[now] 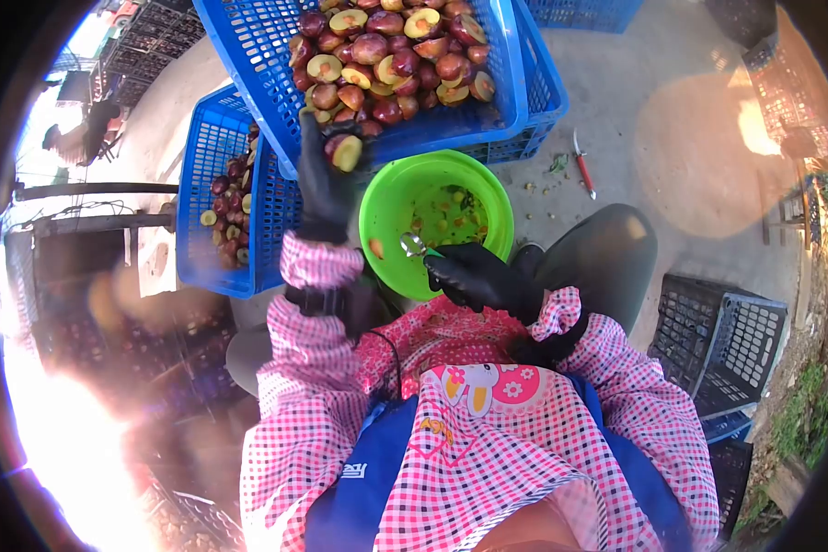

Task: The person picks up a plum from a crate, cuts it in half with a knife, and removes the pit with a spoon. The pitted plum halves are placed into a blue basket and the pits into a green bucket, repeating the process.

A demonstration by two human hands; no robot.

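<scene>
My left hand [327,189], in a black glove, is at the near left corner of a tilted blue crate [509,69]. Its fingers are closed around a halved plum [345,153] with yellow flesh showing. Over the near rim of a lime-green basin [500,198], my right hand [478,276], also black-gloved, grips a small corer [414,245] with a shiny rounded metal head and a bit of green handle showing. Inside the basin lie small brownish pits and scraps in shallow liquid. Many cut plums [386,64] fill the tilted crate.
Left of the basin stands another blue crate [271,221] with plum halves. A red-handled knife [583,168] lies on the concrete floor among scraps. Black crates [727,345] stand at the right. Bright glare covers the lower left.
</scene>
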